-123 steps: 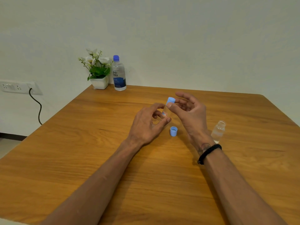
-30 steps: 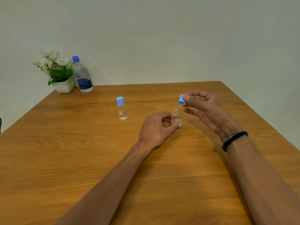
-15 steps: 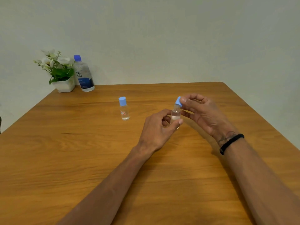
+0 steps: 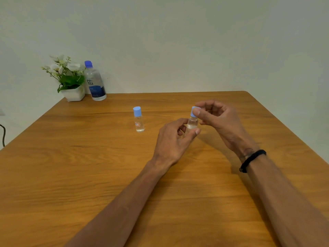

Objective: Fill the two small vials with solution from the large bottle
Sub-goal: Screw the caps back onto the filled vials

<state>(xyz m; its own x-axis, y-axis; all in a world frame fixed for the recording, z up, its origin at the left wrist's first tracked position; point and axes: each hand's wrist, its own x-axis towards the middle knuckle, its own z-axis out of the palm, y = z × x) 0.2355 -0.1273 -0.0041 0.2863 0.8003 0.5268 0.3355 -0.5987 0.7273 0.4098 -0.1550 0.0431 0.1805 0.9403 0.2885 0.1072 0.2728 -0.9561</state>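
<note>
Wooden table [image 4: 89,175], warm brown with visible grain, filling the lower view; two bare forearms reaching in over it from the near edge. On the right wrist, a black band [image 4: 252,160]. Further in, left hand [image 4: 173,139] resting low over the tabletop, thumb and fingers curled round the clear body of a small vial [image 4: 192,123], held upright with its base hidden behind the thumb. Just above, right hand [image 4: 219,120] curled over the top of that vial, thumb and fingertips pinching its light blue cap [image 4: 192,111], which sits on the vial's neck. Whether screwed fully home or only set on: cannot tell. Clear liquid visible inside the glass, level hard to judge.

To the left of both hands and slightly farther back, a second small vial [image 4: 138,120], standing upright alone on the bare wood, topped with a matching light blue cap, a small red-edged label on its side, clear liquid inside. Well apart from the held vial, touched by neither hand.

At the far left corner of the table, against the pale wall [image 4: 195,41], a large solution bottle [image 4: 95,82], upright, blue cap on, blue and white label reading "re-nu". Just beside it on its left, a white pot of white flowers [image 4: 71,81] with green leaves. At the left frame edge, a dark cable [image 4: 3,135] hanging down.
</note>
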